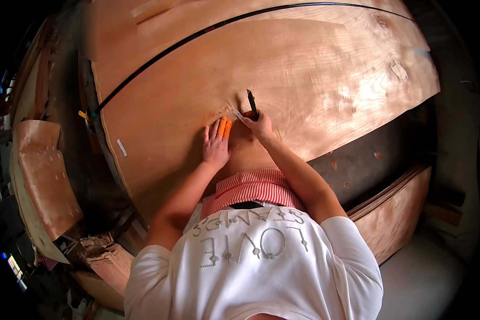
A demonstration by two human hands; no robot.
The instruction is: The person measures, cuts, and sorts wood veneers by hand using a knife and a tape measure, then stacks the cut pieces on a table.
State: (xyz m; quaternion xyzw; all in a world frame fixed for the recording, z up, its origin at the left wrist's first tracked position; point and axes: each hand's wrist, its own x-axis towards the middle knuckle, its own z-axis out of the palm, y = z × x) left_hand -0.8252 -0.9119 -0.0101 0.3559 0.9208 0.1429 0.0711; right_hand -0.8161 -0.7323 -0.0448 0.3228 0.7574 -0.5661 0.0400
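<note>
A large sheet of wood veneer (pixel 165 128) lies in front of me, with a rough, darker patch near my hands. My left hand (pixel 217 143) rests flat on it, fingers stretched out beside this patch. Orange covers sit on two of its fingers. Just to the right, my right hand (pixel 260 127) is closed round a slim black utility knife (pixel 252 102), which sticks up and away from me. Orange also shows at a right finger. A small pale strip (pixel 238 114) lies between the two hands at the patch; I cannot tell whether it is a blade or tape.
A long black strip (pixel 197 36) curves across the far part of the veneer, with a yellow piece (pixel 84 115) by its left end. One white strip (pixel 121 148) lies at the left. Stacked sheets (pixel 394 213) stand at lower right; a curved veneer piece (pixel 45 176) lies far left.
</note>
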